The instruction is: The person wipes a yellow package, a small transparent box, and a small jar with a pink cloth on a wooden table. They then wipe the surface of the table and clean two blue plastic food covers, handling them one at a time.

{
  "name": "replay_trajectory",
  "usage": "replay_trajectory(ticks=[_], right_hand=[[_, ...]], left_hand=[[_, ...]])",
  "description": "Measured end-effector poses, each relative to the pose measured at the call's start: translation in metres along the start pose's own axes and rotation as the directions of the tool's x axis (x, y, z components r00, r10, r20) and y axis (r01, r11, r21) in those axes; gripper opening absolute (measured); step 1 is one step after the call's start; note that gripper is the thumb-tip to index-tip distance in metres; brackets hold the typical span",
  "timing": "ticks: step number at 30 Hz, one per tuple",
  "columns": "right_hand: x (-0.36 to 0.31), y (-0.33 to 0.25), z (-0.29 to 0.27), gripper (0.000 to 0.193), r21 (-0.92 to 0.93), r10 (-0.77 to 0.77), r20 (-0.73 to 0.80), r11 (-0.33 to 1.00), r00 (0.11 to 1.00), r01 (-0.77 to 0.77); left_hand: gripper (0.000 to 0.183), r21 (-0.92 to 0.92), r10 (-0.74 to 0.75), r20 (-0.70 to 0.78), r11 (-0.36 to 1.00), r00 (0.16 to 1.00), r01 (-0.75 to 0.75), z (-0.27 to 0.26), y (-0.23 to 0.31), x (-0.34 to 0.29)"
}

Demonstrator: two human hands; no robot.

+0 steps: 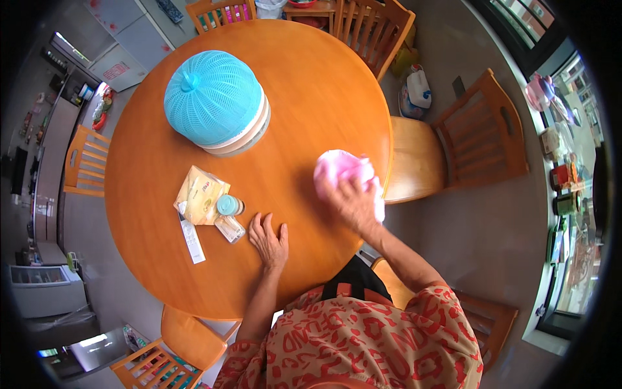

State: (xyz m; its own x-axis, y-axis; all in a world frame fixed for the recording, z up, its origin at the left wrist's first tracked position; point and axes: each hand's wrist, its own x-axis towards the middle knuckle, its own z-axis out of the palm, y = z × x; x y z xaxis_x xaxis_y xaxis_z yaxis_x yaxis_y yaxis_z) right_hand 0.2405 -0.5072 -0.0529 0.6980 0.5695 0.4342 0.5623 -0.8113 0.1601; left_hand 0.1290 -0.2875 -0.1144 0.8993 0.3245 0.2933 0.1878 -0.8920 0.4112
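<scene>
On table, left hand spread, right hand atop cloth.

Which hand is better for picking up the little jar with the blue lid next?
Probably the left hand: it rests on the table close to the blue-lidded jar and seems to hold nothing. The right hand is farther away, over the pink cloth.

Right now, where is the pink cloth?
In the head view, the pink cloth is under the right hand, on the round table by its right edge.
</scene>
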Motion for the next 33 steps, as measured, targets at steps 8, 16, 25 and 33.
replay_trajectory(ticks=[8, 16, 25, 33], right_hand=[[-0.039, -0.022, -0.012, 0.057, 0.331, -0.128, 0.316, 0.943, 0.94, 0.017], [-0.001, 0.038, 0.048, 0.042, 0.315, 0.087, 0.12, 0.941, 0.989, -0.121], [0.096, 0.13, 0.129, 0.036, 0.225, 0.175, 0.042, 0.957, 0.984, -0.18], [0.169, 0.171, 0.178, 0.039, 0.082, 0.355, 0.204, 0.923, 0.912, -0.377]], left_hand=[[0.047, 0.011, 0.019, -0.025, 1.0, 0.999, -0.019, 0.008, -0.004, 0.0], [0.05, 0.028, -0.162, 0.007, 0.986, 0.987, 0.161, 0.015, 0.025, 0.007], [0.049, 0.138, -0.262, -0.035, 0.954, 0.964, 0.265, 0.019, 0.052, 0.021], [0.054, 0.153, -0.272, -0.072, 0.948, 0.96, 0.28, 0.022, 0.059, 0.029]])
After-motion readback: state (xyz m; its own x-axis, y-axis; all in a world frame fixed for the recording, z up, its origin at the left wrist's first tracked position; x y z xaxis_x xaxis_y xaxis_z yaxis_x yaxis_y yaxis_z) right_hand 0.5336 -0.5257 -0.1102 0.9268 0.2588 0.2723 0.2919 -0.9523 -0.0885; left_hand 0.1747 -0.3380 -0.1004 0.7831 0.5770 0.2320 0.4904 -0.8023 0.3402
